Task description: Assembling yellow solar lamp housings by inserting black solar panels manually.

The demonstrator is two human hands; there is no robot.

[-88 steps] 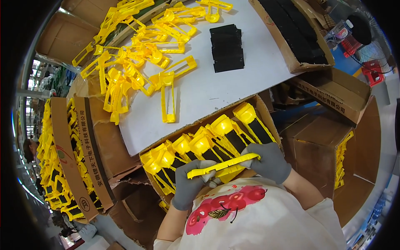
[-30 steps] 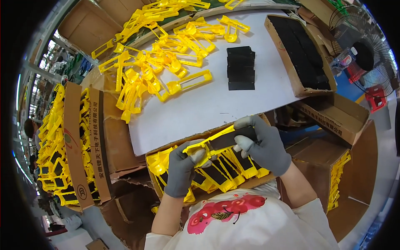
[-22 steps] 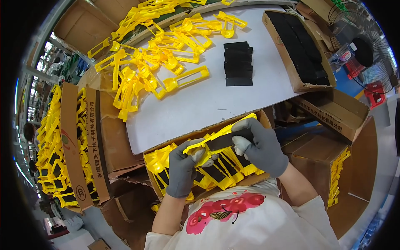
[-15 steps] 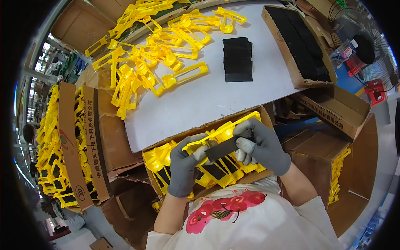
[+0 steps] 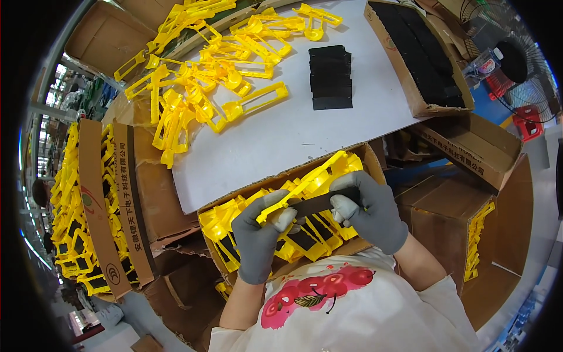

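Yellow plastic frame (image 5: 305, 186), long and slotted, sits pinched between both gloved hands above the open cardboard box (image 5: 281, 179) of similar yellow parts at the counter's near edge. Left hand (image 5: 261, 240) has its grip closed on the frame's lower end; right hand (image 5: 366, 208) presses a black rectangular pad (image 5: 319, 202) against it, fingers closed. Farther out on the white counter (image 5: 281, 135) lie a stack of black pads (image 5: 330, 76) and loose yellow frames (image 5: 217, 70).
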